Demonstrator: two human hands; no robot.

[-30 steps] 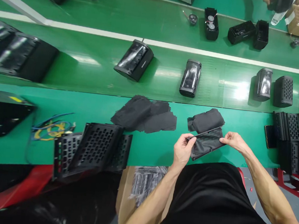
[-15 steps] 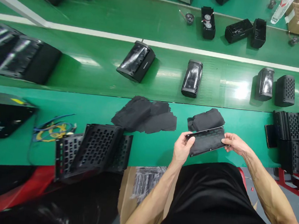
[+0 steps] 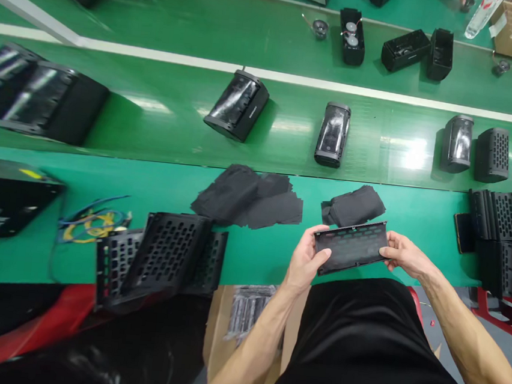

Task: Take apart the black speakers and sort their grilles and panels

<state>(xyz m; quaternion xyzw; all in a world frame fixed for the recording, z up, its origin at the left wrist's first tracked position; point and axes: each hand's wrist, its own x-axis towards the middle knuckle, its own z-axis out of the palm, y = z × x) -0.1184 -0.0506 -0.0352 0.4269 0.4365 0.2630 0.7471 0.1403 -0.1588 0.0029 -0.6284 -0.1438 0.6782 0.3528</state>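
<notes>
My left hand (image 3: 307, 260) pinched the left end of a slotted speaker grille (image 3: 353, 227), thumb laid over its inner face, and my right hand (image 3: 406, 255) pinched the right end likewise. The grille hung between them above the green table (image 3: 268, 253), close to my lap. The black fabric sheet (image 3: 350, 249) in it, rumpled a second earlier, had smoothed out, the slots showing faintly through; I judged it nearly seated, though I couldn't tell whether it was stuck down. Just beyond lay a small fabric pile (image 3: 358, 205), further left a larger fabric pile (image 3: 246, 200) and stacked grilles (image 3: 166, 253).
</notes>
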